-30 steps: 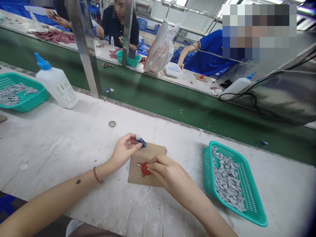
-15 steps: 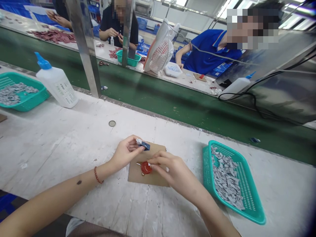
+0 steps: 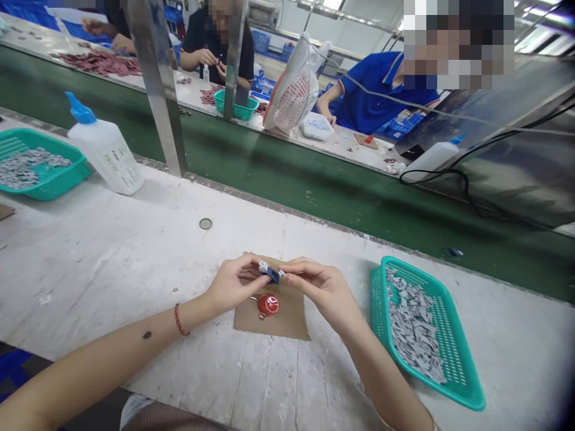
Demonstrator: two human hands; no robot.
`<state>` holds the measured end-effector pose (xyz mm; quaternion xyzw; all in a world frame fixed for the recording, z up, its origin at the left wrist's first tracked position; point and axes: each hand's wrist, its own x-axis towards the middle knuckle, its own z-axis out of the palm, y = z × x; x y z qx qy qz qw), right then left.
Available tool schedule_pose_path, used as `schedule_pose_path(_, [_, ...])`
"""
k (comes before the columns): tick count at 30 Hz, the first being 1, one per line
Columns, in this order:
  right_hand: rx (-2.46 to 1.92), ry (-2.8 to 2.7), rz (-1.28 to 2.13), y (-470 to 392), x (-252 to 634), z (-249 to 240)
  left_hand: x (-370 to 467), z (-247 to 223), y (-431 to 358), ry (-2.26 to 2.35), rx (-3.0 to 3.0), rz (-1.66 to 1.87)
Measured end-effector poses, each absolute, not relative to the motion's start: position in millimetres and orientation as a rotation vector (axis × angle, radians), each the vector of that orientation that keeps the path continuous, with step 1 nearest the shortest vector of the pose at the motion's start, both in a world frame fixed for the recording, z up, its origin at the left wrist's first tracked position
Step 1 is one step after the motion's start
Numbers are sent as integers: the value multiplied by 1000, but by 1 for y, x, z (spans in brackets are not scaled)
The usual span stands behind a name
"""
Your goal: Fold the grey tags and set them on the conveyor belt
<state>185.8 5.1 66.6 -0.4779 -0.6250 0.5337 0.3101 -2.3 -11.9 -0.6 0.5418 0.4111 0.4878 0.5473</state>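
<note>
Dark-blue piece (image 3: 272, 276), white-topped, pinched by the left hand (image 3: 237, 279); the right hand (image 3: 320, 287) grips a small white part (image 3: 281, 273) beside it.

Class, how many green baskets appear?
3: a left basket at the edge, a right basket beyond the right hand, a far basket across the green strip. Others may be hidden.

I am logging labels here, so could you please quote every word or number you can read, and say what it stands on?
No text is readable.
White bottle at left: label printed, but too small and blurred to read.
Dark blue piece: too small to tell if marked.
</note>
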Motion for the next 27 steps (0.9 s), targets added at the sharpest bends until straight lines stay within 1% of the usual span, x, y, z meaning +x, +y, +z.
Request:
schedule_pose_path(21, [-1309, -1865, 1142, -3, 176, 66, -1, -3, -15, 920, 1277, 1153])
schedule_pose_path(24, [-1324, -1821, 1184, -3, 177, 64, -1, -4, -16, 918, 1286, 1165])
schedule_pose_path(27, [-1287, -1725, 1379, 0, 180, 64, -2, -1, -18, 907, 1290, 1183])
